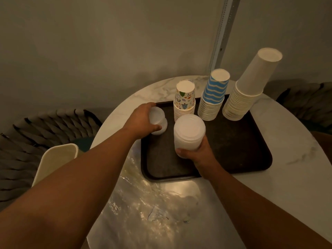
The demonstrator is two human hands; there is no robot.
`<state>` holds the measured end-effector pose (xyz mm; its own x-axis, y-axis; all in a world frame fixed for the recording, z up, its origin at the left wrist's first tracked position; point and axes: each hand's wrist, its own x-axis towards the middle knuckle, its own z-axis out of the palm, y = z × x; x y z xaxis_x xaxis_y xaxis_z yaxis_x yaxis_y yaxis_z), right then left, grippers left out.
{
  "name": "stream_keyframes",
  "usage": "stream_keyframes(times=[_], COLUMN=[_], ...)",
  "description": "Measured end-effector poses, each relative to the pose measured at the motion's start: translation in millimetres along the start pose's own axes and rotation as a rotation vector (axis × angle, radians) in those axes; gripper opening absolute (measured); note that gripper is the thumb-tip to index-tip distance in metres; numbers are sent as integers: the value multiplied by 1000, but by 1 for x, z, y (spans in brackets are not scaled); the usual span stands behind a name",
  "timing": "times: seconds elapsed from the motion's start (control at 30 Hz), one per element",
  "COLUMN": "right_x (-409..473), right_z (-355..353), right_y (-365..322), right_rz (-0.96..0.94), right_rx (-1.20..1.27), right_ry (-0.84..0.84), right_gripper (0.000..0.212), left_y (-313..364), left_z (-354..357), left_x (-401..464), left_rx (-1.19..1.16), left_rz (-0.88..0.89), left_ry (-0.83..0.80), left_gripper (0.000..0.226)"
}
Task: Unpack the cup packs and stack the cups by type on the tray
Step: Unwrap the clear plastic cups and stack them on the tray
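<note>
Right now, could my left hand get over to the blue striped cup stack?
Probably not yet. The left hand is wrapped around small translucent cups, and the patterned cup stack stands between it and the blue striped stack.

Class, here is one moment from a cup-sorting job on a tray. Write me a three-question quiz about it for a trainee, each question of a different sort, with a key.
1. True or false: the blue-striped cup stack stands between the picture-printed cup stack and the plain white cup stack.
2. Which hand holds the larger translucent cup stack? A) left hand B) right hand C) neither
3. Fill in: the paper cup stacks stand along the far side of the dark ____.

Key: 1 true; 2 B; 3 tray.
</note>
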<state>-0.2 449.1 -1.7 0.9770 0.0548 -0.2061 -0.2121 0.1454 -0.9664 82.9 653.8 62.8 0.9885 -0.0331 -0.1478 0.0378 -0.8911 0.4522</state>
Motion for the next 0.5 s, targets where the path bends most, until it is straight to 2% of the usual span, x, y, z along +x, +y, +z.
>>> stream_keyframes(times=[0.3,0.5], right_x=[2,4], right_z=[-2,-4], right_y=[4,7], right_rz=[-19,-28], right_rx=[-22,-34], right_ry=[28,13], right_gripper=[86,88], left_y=[-12,-14], left_z=[40,45], left_x=[25,29], left_rx=[51,84], left_rz=[54,17], left_ry=[-86,-162], left_gripper=[91,93])
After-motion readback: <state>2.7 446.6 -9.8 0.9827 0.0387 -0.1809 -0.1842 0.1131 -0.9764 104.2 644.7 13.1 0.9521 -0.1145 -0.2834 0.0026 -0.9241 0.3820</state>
